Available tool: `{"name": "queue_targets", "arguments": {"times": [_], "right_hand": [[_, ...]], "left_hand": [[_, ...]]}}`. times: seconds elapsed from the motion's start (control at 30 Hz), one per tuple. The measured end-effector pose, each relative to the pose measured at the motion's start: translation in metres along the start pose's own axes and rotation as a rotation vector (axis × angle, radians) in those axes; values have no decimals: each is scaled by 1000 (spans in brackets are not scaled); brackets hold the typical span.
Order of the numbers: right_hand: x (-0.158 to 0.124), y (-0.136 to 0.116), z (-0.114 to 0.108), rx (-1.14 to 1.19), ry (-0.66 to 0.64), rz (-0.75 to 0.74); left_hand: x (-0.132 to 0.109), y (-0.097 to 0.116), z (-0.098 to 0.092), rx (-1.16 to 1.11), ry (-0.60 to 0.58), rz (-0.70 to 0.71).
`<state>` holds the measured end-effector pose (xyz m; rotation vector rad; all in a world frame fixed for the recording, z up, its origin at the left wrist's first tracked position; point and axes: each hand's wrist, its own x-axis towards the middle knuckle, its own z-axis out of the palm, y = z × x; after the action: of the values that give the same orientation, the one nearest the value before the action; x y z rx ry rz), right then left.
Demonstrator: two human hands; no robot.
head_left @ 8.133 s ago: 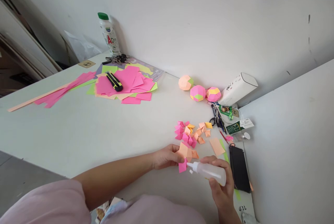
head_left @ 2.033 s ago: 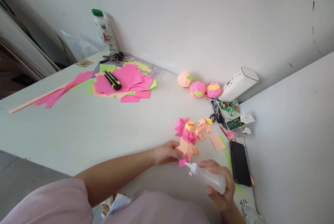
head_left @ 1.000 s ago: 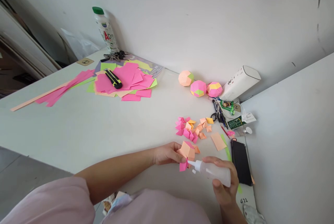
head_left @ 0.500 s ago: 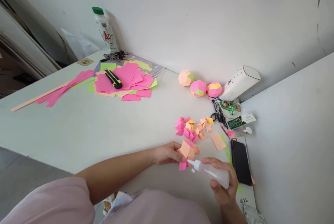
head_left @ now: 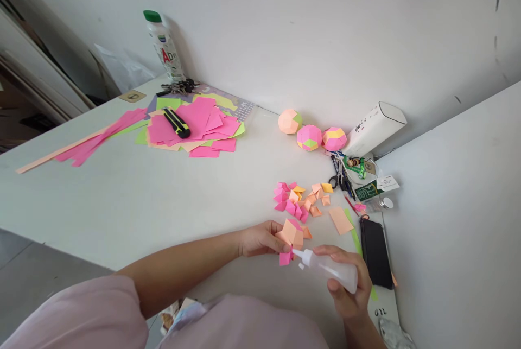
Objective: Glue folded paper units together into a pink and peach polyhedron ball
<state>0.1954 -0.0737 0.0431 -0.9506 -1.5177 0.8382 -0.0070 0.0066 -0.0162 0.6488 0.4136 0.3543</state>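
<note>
Near the table's front edge, my left hand pinches a partly built folded-paper ball in peach and pink. My right hand is wrapped around a translucent white squeeze bottle with a narrow nozzle. The nozzle tip points left and meets the paper beside a pink flap, close to my left thumb. Whether any liquid comes out is too small to tell. Just beyond the held piece lie small folded pink paper pieces and peach ones. A flat peach paper rectangle rests to their right.
Three finished paper balls sit by the wall beside a white box. Scissors and a black phone lie at the right. Farther left are a paper pile, a utility knife, keys and a green-capped bottle.
</note>
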Motion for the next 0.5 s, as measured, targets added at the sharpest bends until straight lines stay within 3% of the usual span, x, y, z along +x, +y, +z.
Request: {"name": "queue_targets", "arguments": {"times": [0.5], "right_hand": [[0,9,0,95,76,189]], "left_hand": [[-1,1,1,29,-23,8]]}}
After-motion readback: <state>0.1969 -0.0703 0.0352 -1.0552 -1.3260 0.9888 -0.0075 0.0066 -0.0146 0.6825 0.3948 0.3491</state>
